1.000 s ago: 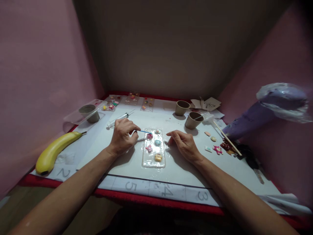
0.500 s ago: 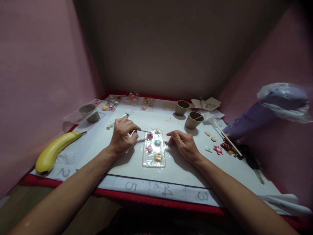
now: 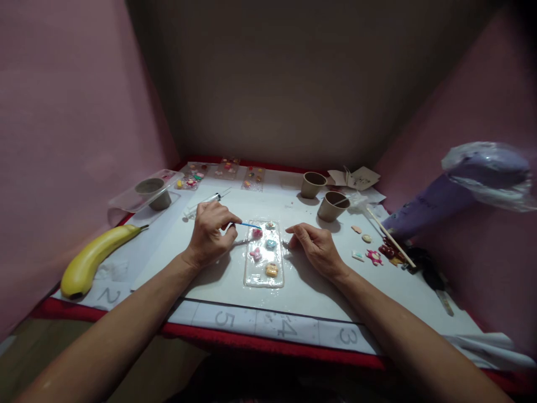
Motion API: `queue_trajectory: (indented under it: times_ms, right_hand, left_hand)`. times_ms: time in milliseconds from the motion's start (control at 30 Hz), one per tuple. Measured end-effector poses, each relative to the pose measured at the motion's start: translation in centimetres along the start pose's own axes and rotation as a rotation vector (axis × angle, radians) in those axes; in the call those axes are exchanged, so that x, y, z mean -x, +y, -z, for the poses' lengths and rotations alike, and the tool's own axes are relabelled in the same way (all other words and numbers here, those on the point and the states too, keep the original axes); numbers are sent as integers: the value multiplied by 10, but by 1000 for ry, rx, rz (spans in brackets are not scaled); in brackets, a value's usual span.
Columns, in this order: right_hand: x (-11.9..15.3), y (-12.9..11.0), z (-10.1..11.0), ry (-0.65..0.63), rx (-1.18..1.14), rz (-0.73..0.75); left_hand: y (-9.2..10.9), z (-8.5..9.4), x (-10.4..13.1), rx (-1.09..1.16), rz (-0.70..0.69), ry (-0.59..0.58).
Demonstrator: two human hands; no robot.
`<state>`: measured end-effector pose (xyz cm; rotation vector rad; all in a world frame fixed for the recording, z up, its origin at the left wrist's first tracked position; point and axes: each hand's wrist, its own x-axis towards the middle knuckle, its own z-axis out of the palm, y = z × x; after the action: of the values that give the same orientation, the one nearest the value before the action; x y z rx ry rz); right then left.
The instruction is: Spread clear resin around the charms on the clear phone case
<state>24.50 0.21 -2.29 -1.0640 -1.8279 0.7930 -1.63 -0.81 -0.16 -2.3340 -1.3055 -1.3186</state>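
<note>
A clear phone case (image 3: 257,278) lies flat on the white sheet, coated with something glossy. On it sit several small charms: a pink-red one (image 3: 257,233), a blue one (image 3: 271,244), a pink one (image 3: 255,254) and a golden-yellow one (image 3: 272,270). Between thumb and fingertips, my left hand (image 3: 212,232) pinches a thin blue stick (image 3: 248,225), its tip over the pink-red charm; whether it touches cannot be made out. Just right of the case rests my right hand (image 3: 314,246), fingers curled together around nothing visible.
A syringe (image 3: 203,205) lies behind my left hand. A yellow banana (image 3: 98,258) is at the left, near a brown cup (image 3: 153,196). Two more cups (image 3: 314,186) stand back right. Loose charms (image 3: 373,257) and a wooden stick (image 3: 391,238) lie right.
</note>
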Motion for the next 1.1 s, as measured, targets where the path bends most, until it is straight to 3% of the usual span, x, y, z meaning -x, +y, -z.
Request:
queue_trajectory:
  times_ms: [600, 1100]
  right_hand:
    - [0, 1, 0, -2, 15, 9]
    - [0, 2, 0, 27, 21, 4]
  left_hand:
    - [-1, -1, 0, -29, 27, -48]
    - [0, 1, 0, -32, 19, -14]
